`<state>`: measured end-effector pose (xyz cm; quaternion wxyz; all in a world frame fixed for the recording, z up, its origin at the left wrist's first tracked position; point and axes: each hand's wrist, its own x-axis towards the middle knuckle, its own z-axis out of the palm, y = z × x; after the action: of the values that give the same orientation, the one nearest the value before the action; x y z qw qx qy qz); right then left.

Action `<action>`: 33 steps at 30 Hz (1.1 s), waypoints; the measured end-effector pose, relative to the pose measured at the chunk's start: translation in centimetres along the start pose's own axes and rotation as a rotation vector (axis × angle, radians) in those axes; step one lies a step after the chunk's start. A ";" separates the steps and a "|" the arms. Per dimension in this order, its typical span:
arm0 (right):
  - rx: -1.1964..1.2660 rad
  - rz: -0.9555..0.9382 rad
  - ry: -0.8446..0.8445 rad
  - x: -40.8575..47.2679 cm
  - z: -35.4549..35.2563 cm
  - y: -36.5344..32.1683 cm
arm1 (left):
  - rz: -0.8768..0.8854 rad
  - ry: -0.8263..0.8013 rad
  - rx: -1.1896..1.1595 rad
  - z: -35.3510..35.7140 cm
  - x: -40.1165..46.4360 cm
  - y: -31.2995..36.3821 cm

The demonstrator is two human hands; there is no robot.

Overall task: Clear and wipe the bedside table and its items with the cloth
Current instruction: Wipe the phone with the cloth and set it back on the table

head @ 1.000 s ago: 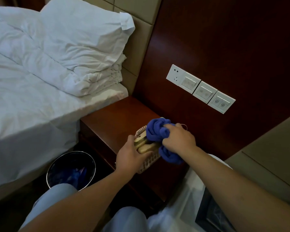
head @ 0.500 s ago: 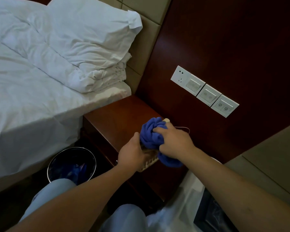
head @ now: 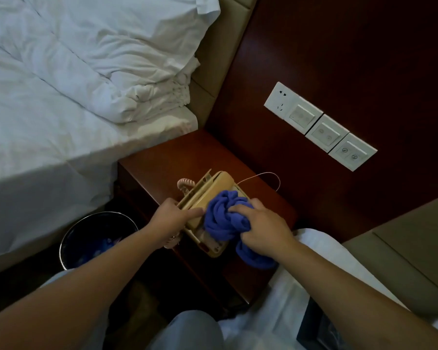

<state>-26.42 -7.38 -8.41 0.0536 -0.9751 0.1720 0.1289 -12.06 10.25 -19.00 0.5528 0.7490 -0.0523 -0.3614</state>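
A beige corded telephone [head: 208, 195] lies on the dark wooden bedside table [head: 162, 162], near its front edge. My left hand [head: 171, 218] grips the phone's left side, with one finger laid along the handset. My right hand [head: 261, 228] is closed on a bunched blue cloth [head: 223, 218] and presses it onto the phone's face. The cloth's lower end hangs over the table's front. A coiled cord [head: 185, 184] sticks out at the phone's far left, and a thin wire [head: 266, 176] loops toward the wall.
A bed with white sheets [head: 48, 117] and pillows [head: 127, 46] borders the table on the left. A round waste bin [head: 96, 238] stands on the floor below. Wall switches and a socket [head: 319, 125] sit on the wooden panel behind. A second bed's edge [head: 402, 253] lies at right.
The cloth in my right hand has slid from the phone's far end toward its near end, uncovering the handset. My left hand keeps hold of the phone. The view shifted slightly.
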 end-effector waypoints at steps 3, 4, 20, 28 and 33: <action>-0.226 -0.066 -0.015 3.0 0.4 -1.0 | 0.012 -0.062 -0.014 -0.8 1.3 -0.2; -0.287 -0.040 -0.019 4.2 0.5 -0.8 | 0.017 -0.084 -0.029 -1.0 1.5 -0.2; -0.404 0.070 -0.007 9.3 -1.0 0.5 | -0.108 -0.396 -0.058 -2.0 4.1 0.5; -0.133 0.267 0.111 8.7 -3.6 2.1 | -0.087 -0.395 -0.041 -2.5 3.3 1.1; -0.297 -0.027 0.012 6.5 -1.1 0.1 | -0.081 -0.367 -0.067 -1.8 3.0 2.1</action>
<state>-20.31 -9.77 -9.10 -0.0908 -0.9753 0.1384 0.1462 -8.11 9.44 -18.43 0.5438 0.6531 -0.1099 -0.5154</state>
